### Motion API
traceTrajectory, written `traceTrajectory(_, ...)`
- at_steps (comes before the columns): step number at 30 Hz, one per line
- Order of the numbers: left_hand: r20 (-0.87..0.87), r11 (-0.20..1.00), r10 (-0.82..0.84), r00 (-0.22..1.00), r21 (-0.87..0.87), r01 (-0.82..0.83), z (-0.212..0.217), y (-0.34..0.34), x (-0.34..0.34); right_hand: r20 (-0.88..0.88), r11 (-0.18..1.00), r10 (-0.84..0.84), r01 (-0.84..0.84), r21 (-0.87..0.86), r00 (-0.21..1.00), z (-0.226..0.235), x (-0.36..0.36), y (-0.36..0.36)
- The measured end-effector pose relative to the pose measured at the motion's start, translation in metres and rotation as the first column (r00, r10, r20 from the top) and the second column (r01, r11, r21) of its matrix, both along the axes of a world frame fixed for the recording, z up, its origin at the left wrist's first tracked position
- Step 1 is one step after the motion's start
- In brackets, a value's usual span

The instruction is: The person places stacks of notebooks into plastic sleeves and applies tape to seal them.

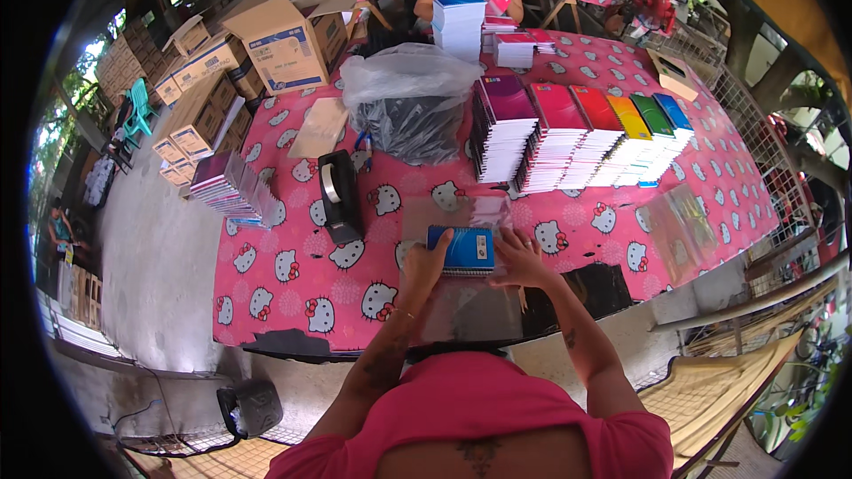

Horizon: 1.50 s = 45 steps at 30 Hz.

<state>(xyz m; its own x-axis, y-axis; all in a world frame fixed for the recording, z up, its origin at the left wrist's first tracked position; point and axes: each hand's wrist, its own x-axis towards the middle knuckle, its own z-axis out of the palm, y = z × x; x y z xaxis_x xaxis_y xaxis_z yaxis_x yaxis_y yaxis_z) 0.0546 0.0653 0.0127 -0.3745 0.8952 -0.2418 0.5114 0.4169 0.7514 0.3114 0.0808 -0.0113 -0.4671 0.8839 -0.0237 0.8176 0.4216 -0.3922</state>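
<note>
Near the front edge of the pink patterned worktop [275, 324] lies a small, glossy blue notebook [460, 247], pale label toward its right end. The left hand [426, 263] pinches its left end, thumb on top; the right hand [522, 257] spreads flat beside its right edge. Leftward, room extends to the black tape dispenser [346, 223]; coloured notebook stacks [552, 155] limit the far right.

bright pink top [488, 390], short sleeves [641, 442], dark forearm tattoos [383, 374], thin bracelet [404, 312]
</note>
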Motion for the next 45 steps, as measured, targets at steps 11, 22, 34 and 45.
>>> traceTrajectory(11,-0.008,1.000,0.005,1.000,0.025,-0.005,0.014,-0.007,-0.013,-0.594,0.671,-0.637,-0.025,-0.741,0.492,0.001,-0.021,-0.020)
traceTrajectory(22,-0.092,0.781,-0.600,0.794,0.147,0.607,-0.015,-0.103,-0.076,-0.326,0.955,0.292,-0.295,0.043,0.899,0.015,-0.003,-0.079)
traceTrajectory(34,-0.361,0.575,-0.734,0.576,0.121,0.809,0.009,-0.105,-0.074,-0.263,0.968,0.231,-0.249,-0.036,0.937,0.025,-0.021,-0.087)
traceTrajectory(45,-0.313,0.590,-0.715,0.625,0.211,0.780,0.005,-0.103,-0.075,-0.170,0.967,0.227,-0.242,-0.074,0.959,0.034,-0.023,-0.083)
